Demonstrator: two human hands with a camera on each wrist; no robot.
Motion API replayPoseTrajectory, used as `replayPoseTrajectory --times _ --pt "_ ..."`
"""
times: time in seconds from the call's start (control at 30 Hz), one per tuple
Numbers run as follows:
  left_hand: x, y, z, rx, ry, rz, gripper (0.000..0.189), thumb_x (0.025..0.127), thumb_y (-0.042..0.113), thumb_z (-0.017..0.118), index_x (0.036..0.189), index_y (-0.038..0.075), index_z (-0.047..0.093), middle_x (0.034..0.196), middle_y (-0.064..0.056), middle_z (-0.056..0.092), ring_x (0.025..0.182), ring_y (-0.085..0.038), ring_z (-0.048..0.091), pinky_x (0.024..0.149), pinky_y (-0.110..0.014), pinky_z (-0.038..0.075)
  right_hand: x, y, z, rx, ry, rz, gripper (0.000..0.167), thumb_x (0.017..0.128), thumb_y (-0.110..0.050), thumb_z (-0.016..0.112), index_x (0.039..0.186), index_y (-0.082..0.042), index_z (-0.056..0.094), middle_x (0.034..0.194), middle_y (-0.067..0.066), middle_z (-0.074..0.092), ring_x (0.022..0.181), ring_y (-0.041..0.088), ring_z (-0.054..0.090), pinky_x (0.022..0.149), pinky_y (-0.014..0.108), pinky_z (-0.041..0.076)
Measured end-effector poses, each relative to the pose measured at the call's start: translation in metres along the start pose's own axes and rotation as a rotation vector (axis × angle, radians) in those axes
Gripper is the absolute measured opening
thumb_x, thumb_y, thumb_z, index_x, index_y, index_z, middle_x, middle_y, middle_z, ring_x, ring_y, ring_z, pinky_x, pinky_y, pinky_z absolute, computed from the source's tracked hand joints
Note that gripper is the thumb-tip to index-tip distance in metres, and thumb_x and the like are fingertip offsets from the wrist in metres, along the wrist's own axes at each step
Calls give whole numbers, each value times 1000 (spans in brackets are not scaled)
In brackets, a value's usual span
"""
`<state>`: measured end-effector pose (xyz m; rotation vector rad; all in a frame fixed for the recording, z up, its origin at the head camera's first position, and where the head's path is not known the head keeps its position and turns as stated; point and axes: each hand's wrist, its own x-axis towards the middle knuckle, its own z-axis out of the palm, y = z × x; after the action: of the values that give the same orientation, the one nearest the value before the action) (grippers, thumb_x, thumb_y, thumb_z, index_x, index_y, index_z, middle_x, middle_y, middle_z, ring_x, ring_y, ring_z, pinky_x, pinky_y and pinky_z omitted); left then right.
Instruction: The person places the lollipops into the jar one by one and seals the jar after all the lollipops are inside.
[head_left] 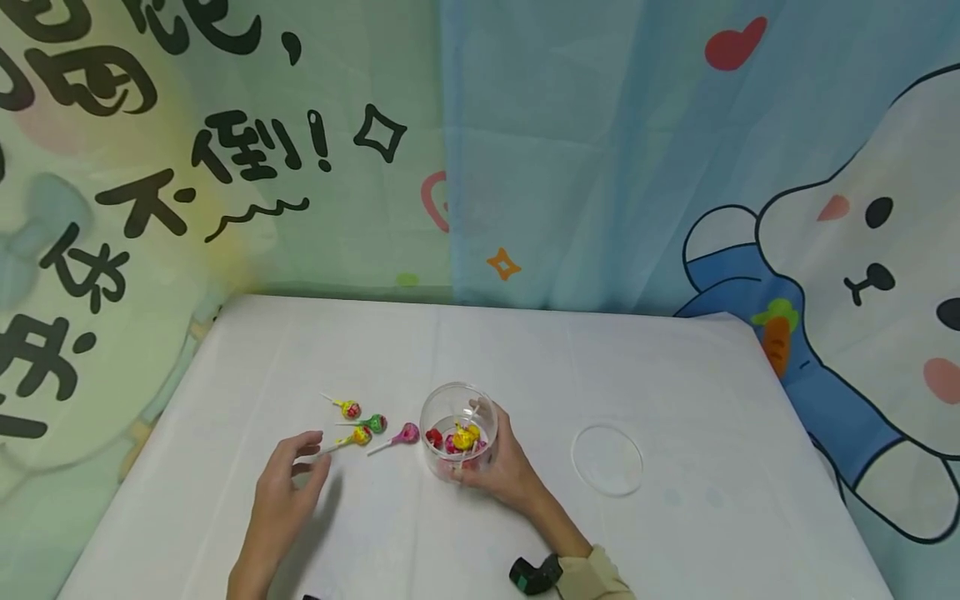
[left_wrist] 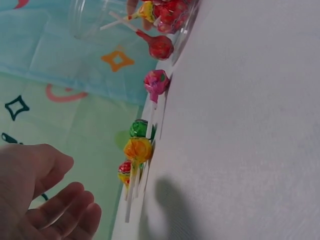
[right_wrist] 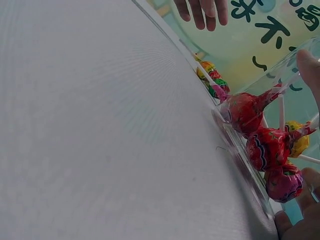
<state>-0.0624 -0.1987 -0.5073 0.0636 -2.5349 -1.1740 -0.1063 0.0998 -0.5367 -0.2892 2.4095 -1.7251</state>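
A clear round jar (head_left: 442, 402) stands on the table with several wrapped lollipops inside, red, yellow and pink. My right hand (head_left: 501, 462) grips the jar from its right side, thumb and fingers curved round the wall. In the right wrist view, red lollipops (right_wrist: 268, 149) show through the plastic. Left of the jar lie a pink lollipop (head_left: 407, 433), a green lollipop (head_left: 375, 423), a yellow lollipop (head_left: 360, 436) and a yellow-and-red lollipop (head_left: 349, 409). My left hand (head_left: 288, 483) hovers beside their sticks, its fingers loosely bent and holding nothing; the left wrist view shows a gap from the sticks.
A clear round lid (head_left: 607, 460) lies flat to the right of the jar. White cloth covers the table (head_left: 675, 375). Printed curtains (head_left: 540, 150) hang behind its far edge. Near the right sleeve is a black wrist device (head_left: 536, 575).
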Motion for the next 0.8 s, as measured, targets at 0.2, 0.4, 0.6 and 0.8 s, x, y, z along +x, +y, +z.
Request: replayPoseTrajectory --times 0.2,0.4,0.6,0.8 --pt "5 -8 4 98 -31 55 32 84 0 70 114 1 60 110 -9 64 97 -24 65 76 -30 57 0 -1 1 -9 0 11 104 71 -31 84 150 -16 19 149 9 40 135 30 44 112 54 33" --pt "11 -15 9 133 -29 88 32 82 -1 71 113 -1 61 107 -13 65 94 -26 66 75 -41 57 0 -1 0 -13 -1 8 104 71 -30 84 150 -16 18 149 9 39 135 30 44 112 53 34" --pt "19 -22 14 314 -87 117 33 78 6 78 109 1 69 97 -13 67 90 -28 60 75 -44 51 0 -1 0 -16 12 16 104 71 -30 84 150 -16 18 149 10 40 134 32 44 111 55 35" --pt "23 -22 15 387 -145 47 17 79 13 79 93 4 75 89 -12 67 82 -26 56 68 -36 43 -1 -1 0 -9 3 23 104 71 -30 84 150 -16 18 150 10 38 137 32 42 112 55 33"
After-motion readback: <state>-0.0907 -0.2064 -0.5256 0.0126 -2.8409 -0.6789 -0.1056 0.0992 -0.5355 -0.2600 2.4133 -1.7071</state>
